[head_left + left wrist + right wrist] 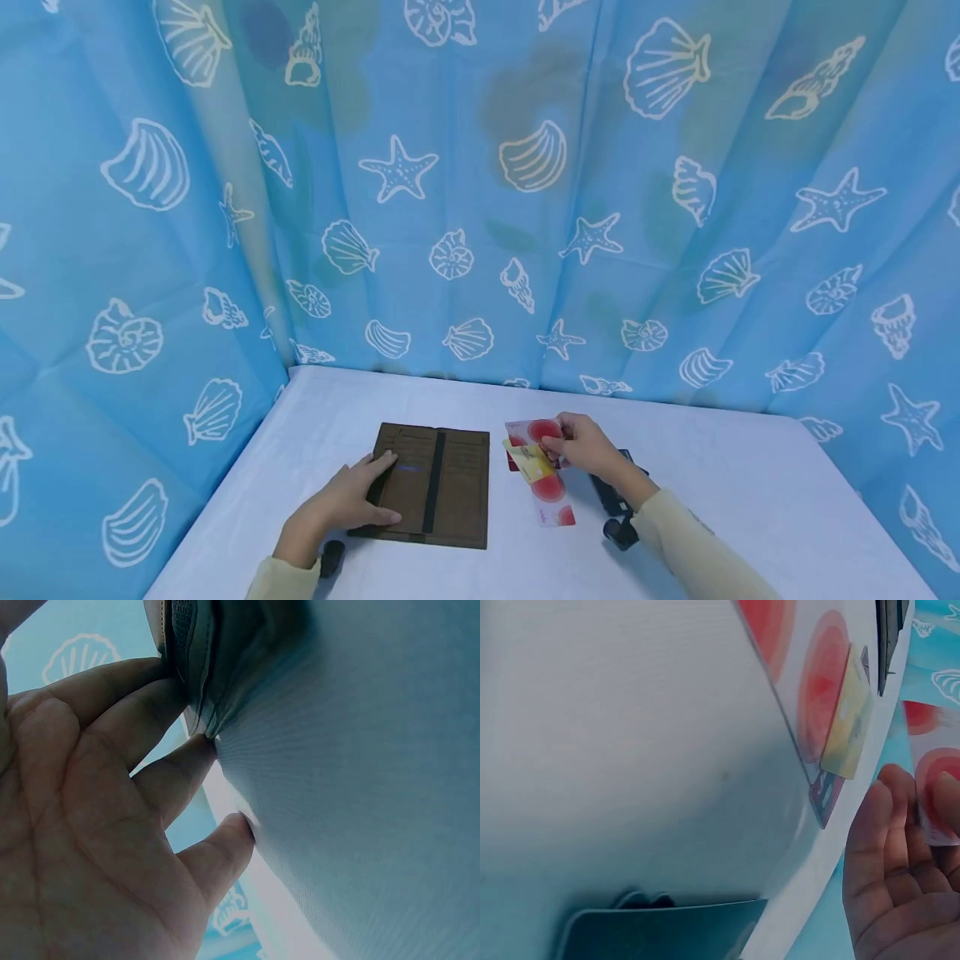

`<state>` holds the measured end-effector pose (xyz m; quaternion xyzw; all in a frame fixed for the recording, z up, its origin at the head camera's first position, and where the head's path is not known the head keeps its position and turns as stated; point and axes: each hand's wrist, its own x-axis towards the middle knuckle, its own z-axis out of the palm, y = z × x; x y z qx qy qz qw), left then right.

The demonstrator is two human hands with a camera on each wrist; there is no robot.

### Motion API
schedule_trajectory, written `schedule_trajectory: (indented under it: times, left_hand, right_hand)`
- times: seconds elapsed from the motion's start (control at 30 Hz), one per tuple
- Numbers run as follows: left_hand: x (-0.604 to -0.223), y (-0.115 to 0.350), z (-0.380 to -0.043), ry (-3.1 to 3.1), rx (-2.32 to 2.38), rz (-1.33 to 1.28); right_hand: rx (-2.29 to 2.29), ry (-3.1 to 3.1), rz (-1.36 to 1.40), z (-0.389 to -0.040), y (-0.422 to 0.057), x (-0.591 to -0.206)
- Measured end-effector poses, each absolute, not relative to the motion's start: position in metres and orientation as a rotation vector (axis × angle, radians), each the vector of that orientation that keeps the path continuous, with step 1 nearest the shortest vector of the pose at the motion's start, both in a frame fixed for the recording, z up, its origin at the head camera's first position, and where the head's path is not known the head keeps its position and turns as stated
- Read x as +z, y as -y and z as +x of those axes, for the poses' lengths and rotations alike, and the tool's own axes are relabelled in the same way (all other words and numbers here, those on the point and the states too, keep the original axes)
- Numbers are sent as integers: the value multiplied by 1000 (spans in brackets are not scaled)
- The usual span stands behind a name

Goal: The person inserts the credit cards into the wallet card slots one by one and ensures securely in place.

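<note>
A brown wallet (465, 492) lies unfolded on the table, a black strip (434, 479) running down it. My left hand (345, 498) rests on its left side with fingers spread; in the left wrist view the fingertips touch the edge of the wallet (199, 667). To the right, my right hand (588, 450) pinches a white card with red circles (930, 739) between thumb and fingers, raised off the table. Below it lie a yellow card (847, 724), another white-and-red card (555, 507) and a darker red card (514, 460), overlapping and partly hidden.
Beneath my right forearm is a dark flat object (609, 493), partly covered; its kind cannot be told. A small black device (621, 532) sits at the right wrist. The white tablecloth (750, 492) meets a blue shell-patterned curtain (480, 208) behind and at the sides.
</note>
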<state>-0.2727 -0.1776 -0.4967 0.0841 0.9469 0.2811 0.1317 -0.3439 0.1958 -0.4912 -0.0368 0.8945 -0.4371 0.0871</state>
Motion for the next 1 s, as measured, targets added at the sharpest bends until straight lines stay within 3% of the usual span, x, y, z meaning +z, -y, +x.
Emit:
schedule_trajectory:
  times: [1.0]
  left_hand:
    - [-503,180,-271,-2727,843,225]
  right_hand:
    - [-1457,-2626,-2,-358,-178,-482]
